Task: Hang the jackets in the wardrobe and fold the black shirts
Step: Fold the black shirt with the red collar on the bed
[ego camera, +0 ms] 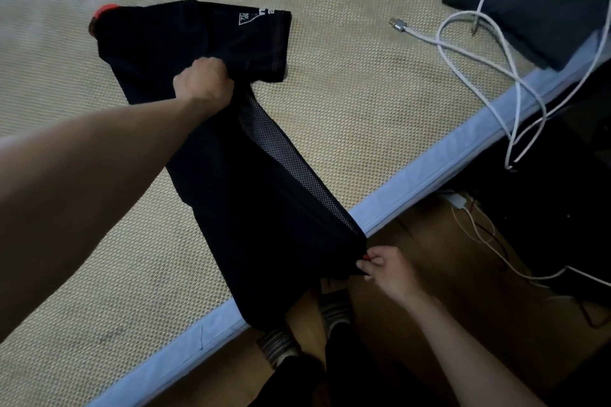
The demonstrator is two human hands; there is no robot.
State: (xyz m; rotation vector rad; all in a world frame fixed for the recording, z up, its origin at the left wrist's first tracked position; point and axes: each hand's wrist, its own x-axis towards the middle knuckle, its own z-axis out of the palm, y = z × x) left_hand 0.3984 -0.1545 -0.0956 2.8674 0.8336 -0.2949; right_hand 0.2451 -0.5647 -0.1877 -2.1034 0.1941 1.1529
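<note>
Bed with beige woven mat and pale blue border [330, 116] carries one black short-sleeved shirt with mesh side panel [251, 182], folded lengthwise, its hem overhanging the border. One dark grey folded garment [529, 10] lies at the upper right, cut off by the frame edge. One white looped charging cable [463, 53] lies beside it. Left hand [203, 81] grips the shirt near the sleeve, fingers curled and hidden. Right hand [386, 269] pinches the hem corner.

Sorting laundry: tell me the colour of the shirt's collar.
Red-orange, on the black shirt collar; head view.
</note>
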